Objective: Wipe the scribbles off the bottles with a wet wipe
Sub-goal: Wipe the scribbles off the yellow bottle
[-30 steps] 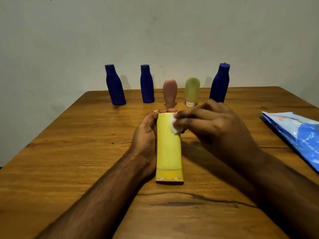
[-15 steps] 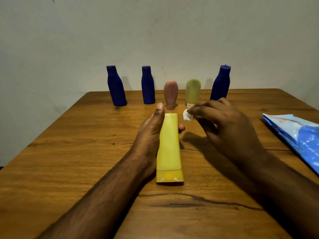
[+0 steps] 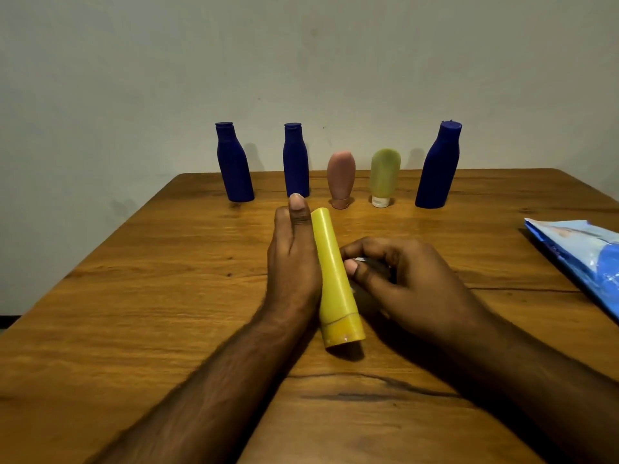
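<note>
Smooth yellow plastic tube bottle (image 3: 335,276), tilted slightly with its flat cap end near and low, just above the wooden surface (image 3: 134,296), no scribbles visible on the side shown. Small white wet wipe (image 3: 361,260), mostly hidden, only a sliver showing just right of the tube. Farther back, upright in a row: three dark blue plastic bottles (image 3: 234,165) (image 3: 295,162) (image 3: 437,169), a pink squeeze tube (image 3: 341,177) and a pale green squeeze tube (image 3: 384,175), both standing on their caps.
</note>
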